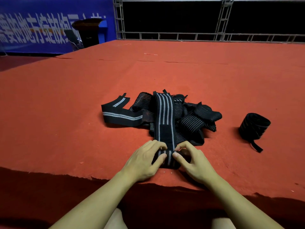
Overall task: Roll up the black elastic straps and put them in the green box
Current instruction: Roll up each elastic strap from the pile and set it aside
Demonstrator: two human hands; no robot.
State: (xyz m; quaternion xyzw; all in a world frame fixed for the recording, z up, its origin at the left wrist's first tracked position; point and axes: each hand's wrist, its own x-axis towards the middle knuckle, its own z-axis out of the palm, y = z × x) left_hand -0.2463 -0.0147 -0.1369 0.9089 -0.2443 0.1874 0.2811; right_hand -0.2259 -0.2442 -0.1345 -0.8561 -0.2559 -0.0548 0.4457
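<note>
Right now both hands are working the near end of one striped strap (pixel 165 119), which is lying stretched from six o'clock toward twelve o'clock over the heap. The left hand (pixel 145 160) and the right hand (pixel 194 161) are each pinching a side of the small roll (pixel 168 158) that is starting to form at the strap's near end, thumbs on top and fingers curled over it; both grips are narrow and holding the roll, likely so that it is staying tight and square as it is turning away from the person. Keeping the strap straight on the red table (pixel 66 104) is probably helping the layers stack evenly.

Behind it, the pile of loose straps (pixel 189 116) is sitting at about twelve o'clock from the hands, tangled and overlapping, waiting its turn. One finished roll (pixel 255 126) is lying apart at about two o'clock, with its tail trailing toward the person, and is not yet boxed. No green box is showing anywhere in view, so where it stands cannot be told.
</note>
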